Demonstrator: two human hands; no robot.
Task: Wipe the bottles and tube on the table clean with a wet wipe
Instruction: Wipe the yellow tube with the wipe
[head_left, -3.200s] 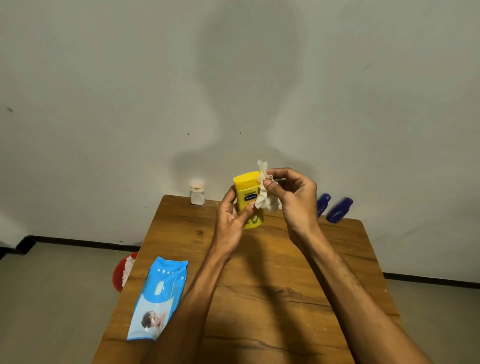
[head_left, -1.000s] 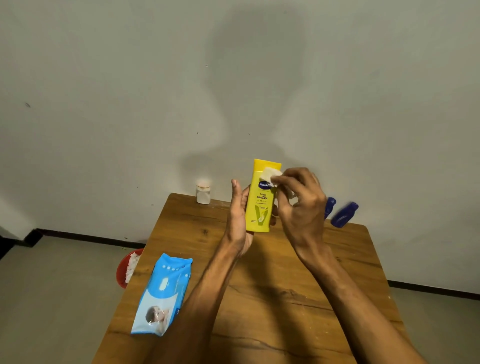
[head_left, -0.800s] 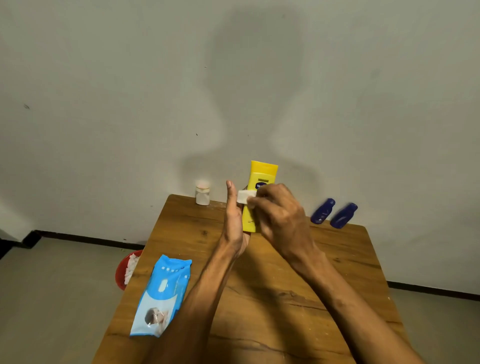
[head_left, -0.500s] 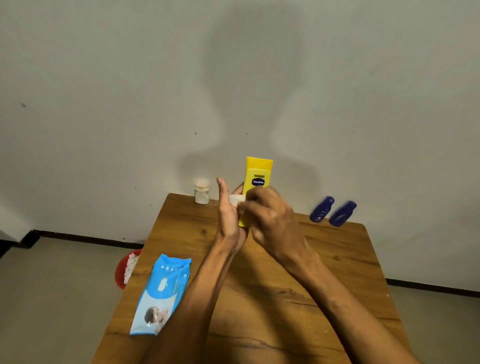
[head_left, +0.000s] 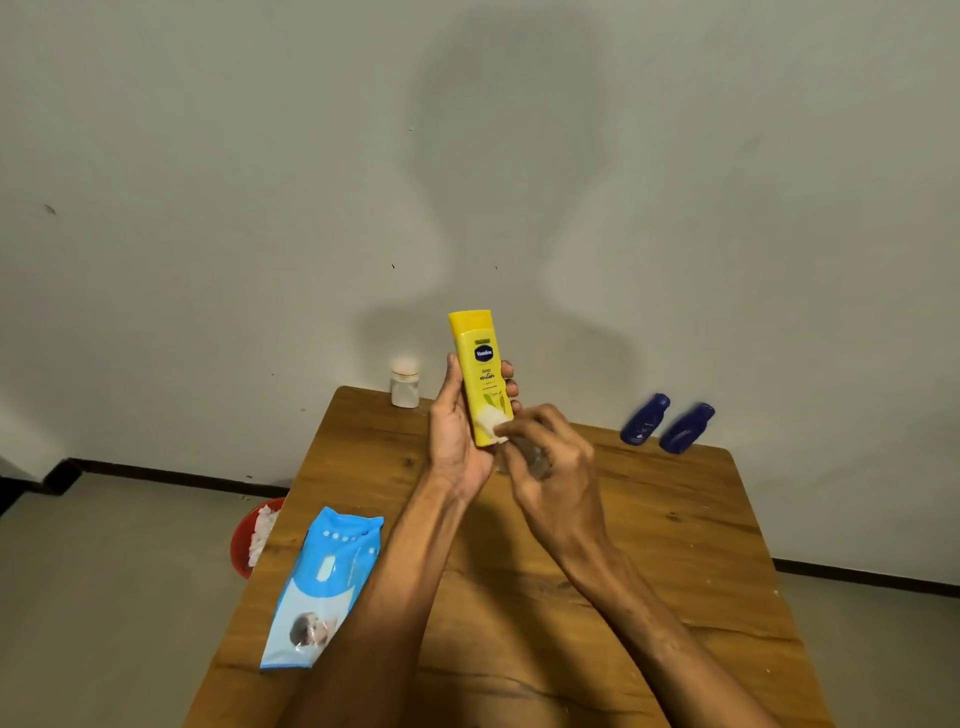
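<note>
Partly behind right hand (head_left: 553, 470), wet wipe (head_left: 490, 422).

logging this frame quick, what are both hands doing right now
Left hand: grips the yellow bottle, upright above the table.
Right hand: pinches the wipe against the bottle's lower front.

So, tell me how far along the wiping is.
Done: nothing provable; cleanliness doesn't show. In hand: the left hand holds the yellow bottle upright above the table while the right hand pinches a wet wipe against its lower front. Left: the left blue bottle and right blue bottle at the far right edge, and the small white jar far left, no hand on them.
</note>
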